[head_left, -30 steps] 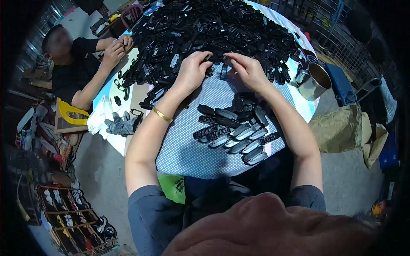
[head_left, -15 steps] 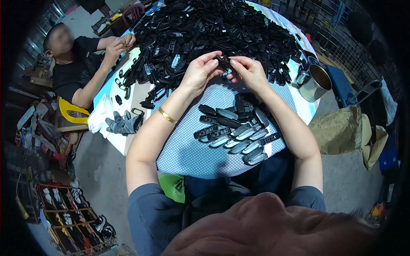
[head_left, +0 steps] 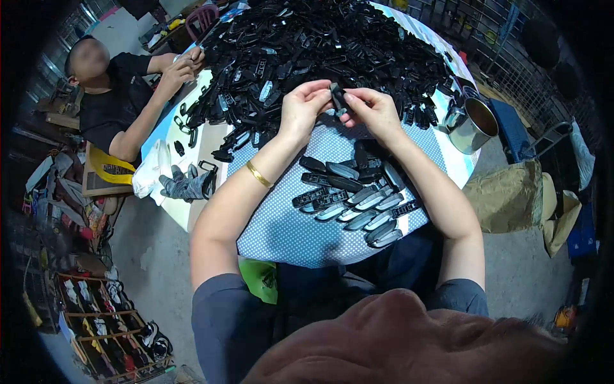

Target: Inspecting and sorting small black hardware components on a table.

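Left hand and right hand, parted at the black heap a second ago, are now close together, fingertips clamped on one small dark piece, turned steeper than half a second ago, between them above the desk, beyond the laid-out grey-and-black pieces.

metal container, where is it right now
In the head view, the metal container is at the right edge of the table, beside the heap of black parts and right of the right hand.
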`<state>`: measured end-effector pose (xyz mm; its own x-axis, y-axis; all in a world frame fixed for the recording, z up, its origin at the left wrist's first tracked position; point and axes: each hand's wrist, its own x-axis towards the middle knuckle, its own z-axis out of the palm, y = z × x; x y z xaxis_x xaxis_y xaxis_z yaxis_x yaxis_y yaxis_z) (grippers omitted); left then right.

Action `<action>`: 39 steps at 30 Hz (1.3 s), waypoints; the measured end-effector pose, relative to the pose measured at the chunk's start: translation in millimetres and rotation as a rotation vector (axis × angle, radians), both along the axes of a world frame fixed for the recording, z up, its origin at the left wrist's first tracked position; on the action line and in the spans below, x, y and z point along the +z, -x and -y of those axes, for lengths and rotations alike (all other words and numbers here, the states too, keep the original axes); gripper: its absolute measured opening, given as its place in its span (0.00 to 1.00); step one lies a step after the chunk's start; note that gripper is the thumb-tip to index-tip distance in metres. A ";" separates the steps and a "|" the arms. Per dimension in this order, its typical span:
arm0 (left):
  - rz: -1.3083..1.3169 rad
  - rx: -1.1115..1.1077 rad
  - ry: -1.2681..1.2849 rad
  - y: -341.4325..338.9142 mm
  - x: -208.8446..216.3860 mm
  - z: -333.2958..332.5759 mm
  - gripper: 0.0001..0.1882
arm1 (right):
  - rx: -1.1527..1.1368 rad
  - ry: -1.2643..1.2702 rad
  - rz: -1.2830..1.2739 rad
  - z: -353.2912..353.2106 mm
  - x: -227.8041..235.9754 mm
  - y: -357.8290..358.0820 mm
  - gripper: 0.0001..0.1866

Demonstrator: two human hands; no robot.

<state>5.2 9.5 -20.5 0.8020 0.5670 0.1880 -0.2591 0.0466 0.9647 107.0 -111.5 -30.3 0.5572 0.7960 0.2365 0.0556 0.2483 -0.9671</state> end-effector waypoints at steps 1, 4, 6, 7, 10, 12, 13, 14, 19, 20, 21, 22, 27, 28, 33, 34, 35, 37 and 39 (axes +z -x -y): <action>-0.023 0.007 0.058 0.0 -0.9 -0.3 0.15 | -0.028 0.009 0.034 -0.7 -0.3 1.4 0.12; -0.041 -0.017 0.152 2.0 1.2 2.3 0.16 | -0.125 -0.082 0.182 -2.2 -2.2 6.9 0.09; -0.034 -0.080 0.223 5.3 7.5 8.3 0.17 | -0.182 -0.106 0.295 -0.3 0.1 5.0 0.08; -0.091 -0.080 0.129 8.7 12.5 10.0 0.18 | -0.223 -0.099 0.396 1.0 0.8 1.6 0.09; -0.005 -0.112 -0.041 8.3 14.5 14.5 0.19 | -0.234 -0.112 0.418 3.5 4.1 1.9 0.11; -0.040 -0.120 -0.075 9.3 13.6 9.3 0.19 | -0.146 -0.140 0.312 3.4 4.6 3.4 0.12; -0.048 -0.137 -0.049 9.1 13.5 7.7 0.18 | -0.146 -0.141 0.312 3.0 4.8 3.5 0.12; -0.056 -0.155 -0.023 9.1 13.9 7.2 0.18 | -0.129 -0.135 0.218 2.5 4.8 3.4 0.11; -0.071 -0.084 -0.211 6.3 11.3 5.9 0.16 | -0.108 -0.111 0.168 2.1 2.9 2.2 0.11; -0.071 -0.085 -0.210 6.4 11.3 5.7 0.16 | -0.119 -0.114 0.179 2.9 4.5 3.9 0.10; -0.074 -0.076 -0.248 7.0 12.2 5.6 0.16 | -0.130 -0.117 0.190 3.2 5.2 4.7 0.10; -0.077 -0.067 -0.286 8.0 13.5 5.7 0.16 | -0.129 -0.117 0.190 2.5 3.7 3.0 0.10; -0.057 -0.118 -0.074 8.1 9.9 8.5 0.17 | -0.294 -0.110 0.557 0.4 -0.6 1.0 0.08; -0.058 -0.119 -0.074 7.7 10.4 10.4 0.17 | -0.382 -0.145 0.799 -0.3 -1.7 0.1 0.07; -0.021 -0.105 -0.062 6.4 18.2 6.1 0.16 | -0.247 0.076 0.570 -2.3 -9.5 -5.5 0.16; 0.007 -0.124 -0.085 7.1 20.1 3.8 0.16 | -0.246 0.074 0.570 -0.4 -5.7 -5.5 0.16; 0.015 -0.152 -0.150 9.2 23.2 2.9 0.14 | -0.088 0.137 0.468 2.1 -0.3 -5.8 0.16; 0.018 -0.195 -0.179 12.2 25.5 1.0 0.14 | 0.035 0.146 0.495 7.4 8.9 -1.3 0.14; 0.042 -0.245 -0.228 14.7 29.5 1.7 0.13 | -0.017 0.127 0.569 8.3 6.8 -0.3 0.14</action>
